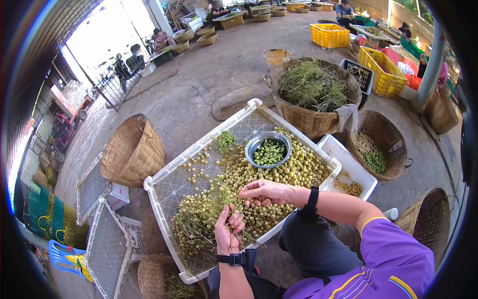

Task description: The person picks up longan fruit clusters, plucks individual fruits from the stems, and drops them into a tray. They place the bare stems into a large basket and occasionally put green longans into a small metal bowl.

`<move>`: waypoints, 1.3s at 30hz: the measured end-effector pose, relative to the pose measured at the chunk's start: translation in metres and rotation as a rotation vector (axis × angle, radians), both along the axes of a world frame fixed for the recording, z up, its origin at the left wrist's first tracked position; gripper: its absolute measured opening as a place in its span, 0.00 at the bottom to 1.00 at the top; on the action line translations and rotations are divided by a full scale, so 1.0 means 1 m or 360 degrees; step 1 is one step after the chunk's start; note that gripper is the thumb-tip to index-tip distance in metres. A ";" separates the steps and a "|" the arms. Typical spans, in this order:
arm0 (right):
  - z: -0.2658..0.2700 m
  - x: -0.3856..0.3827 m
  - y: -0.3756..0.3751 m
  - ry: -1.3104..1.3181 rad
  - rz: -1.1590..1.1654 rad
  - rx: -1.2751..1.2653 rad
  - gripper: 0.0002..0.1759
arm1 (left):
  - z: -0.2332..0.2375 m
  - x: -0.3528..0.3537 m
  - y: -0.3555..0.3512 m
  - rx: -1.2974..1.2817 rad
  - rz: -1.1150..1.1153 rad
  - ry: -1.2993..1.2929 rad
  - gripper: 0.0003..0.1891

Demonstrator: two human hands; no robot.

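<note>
My left hand (229,228) is closed around a bunch of thin green-brown stems (221,194), low over the mesh tray. Fingers curled in a pinch, my right hand (265,193) is at the upper side of the bunch; whatever lies between its fingertips is too small to make out. Beneath both hands, the white-framed mesh tray (172,167) bears many small round yellowish fruits (308,167) and a heap of cut stems (191,234) at its near left. A metal bowl (250,160) of small green fruits stands on the tray, beyond my right hand.
A wicker basket (298,117) piled with stems stands beyond the tray. Another wicker basket (132,149) is at left, and a white bin (366,182) adjoins the right side. Mesh racks (109,249) lean at lower left. Other people sit at work farther back.
</note>
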State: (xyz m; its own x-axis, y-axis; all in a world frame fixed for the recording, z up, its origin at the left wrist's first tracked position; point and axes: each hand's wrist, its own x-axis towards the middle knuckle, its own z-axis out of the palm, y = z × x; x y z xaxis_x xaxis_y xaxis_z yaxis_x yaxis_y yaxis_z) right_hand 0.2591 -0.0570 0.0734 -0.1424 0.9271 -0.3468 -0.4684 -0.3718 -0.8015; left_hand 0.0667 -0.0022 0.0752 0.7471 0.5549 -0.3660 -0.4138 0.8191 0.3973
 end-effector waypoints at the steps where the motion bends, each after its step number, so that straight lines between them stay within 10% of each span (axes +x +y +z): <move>1: 0.005 -0.001 -0.001 -0.0053 -0.0002 0.0038 0.15 | -0.001 0.000 0.000 0.0006 -0.0017 -0.0002 0.10; 24: -0.007 0.011 0.002 0.0825 -0.0039 -0.0029 0.10 | -0.006 0.004 -0.005 -0.0068 -0.0120 -0.0167 0.09; 32: -0.012 0.017 0.010 0.0483 -0.0420 -0.0140 0.10 | -0.010 0.003 -0.005 -0.0099 -0.0123 -0.0260 0.10; 39: 0.007 -0.001 0.002 -0.0304 -0.0002 0.0102 0.21 | -0.006 0.004 -0.007 -0.0104 -0.0216 -0.0253 0.10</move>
State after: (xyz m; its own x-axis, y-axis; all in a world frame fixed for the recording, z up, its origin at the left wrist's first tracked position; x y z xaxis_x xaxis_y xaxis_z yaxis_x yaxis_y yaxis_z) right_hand 0.2578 -0.0545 0.0802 -0.0783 0.9482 -0.3079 -0.3061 -0.3168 -0.8977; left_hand 0.0711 -0.0096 0.0690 0.8646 0.4241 -0.2695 -0.3510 0.8935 0.2801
